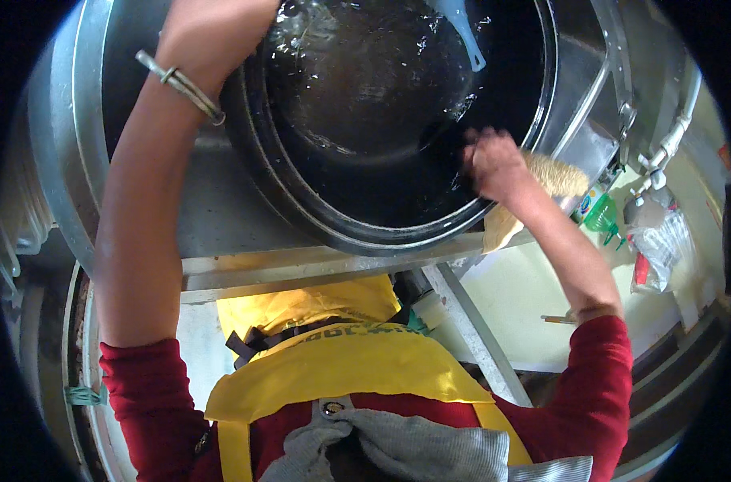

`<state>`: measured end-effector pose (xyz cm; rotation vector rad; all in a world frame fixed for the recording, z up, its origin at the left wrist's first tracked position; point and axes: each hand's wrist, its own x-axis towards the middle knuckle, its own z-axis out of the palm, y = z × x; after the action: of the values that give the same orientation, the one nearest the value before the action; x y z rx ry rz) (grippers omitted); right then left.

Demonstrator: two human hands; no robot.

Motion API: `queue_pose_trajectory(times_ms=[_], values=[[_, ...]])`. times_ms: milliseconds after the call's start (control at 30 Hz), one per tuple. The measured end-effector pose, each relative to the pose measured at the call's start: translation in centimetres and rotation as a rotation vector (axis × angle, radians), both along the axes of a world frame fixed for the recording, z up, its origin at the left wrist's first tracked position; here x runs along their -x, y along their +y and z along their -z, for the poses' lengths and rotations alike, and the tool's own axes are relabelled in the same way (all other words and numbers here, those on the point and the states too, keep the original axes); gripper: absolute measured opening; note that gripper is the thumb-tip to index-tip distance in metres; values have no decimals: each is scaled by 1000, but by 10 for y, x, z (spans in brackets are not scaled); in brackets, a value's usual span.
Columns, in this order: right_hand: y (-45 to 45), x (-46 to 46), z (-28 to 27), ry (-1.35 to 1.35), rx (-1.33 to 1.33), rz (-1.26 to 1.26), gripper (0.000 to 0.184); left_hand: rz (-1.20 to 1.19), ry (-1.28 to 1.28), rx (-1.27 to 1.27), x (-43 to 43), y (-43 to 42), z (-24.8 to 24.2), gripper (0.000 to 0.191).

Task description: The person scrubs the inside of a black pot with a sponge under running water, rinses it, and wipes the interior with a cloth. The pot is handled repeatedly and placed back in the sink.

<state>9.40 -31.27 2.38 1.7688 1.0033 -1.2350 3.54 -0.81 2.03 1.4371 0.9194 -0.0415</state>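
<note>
A large round black tub [341, 226] with dark, rippling water [371, 78] sits in a metal sink in front of me. My left hand [226, 27] reaches to its upper left side, a bangle on the wrist; the fingers lie beyond the top edge. Blurred and with fingers bent, my right hand [495, 162] is over the tub's lower right rim; whether it holds anything is unclear. Past this hand lies a tan, rough-textured scrubber or cloth [555, 175], and a smoother tan piece [501, 229] hangs at the sink's edge. A light blue plastic handle [465, 36] lies across the water at the top.
The sink's metal front edge [251, 268] runs between me and the tub. At the right are a white pipe with a tap [663, 156], a green net or bottle [600, 214] and a clear plastic bag [657, 247]. A metal leg brace [474, 331] slants below.
</note>
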Motion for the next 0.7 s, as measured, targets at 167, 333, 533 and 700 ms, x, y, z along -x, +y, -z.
queue_pose_trajectory(times_ms=[167,333,533,700], values=[[18,39,3,555,-342,549,17,62,-170,-184,12,-4,15,24],[-5,5,37,157,39,87,32,147,-150,-412,11,1,10,25],[54,55,37,719,-282,907,20,84,-189,-200,13,12,34,27],[127,67,111,332,-1076,474,28,168,-232,-533,12,12,44,26]])
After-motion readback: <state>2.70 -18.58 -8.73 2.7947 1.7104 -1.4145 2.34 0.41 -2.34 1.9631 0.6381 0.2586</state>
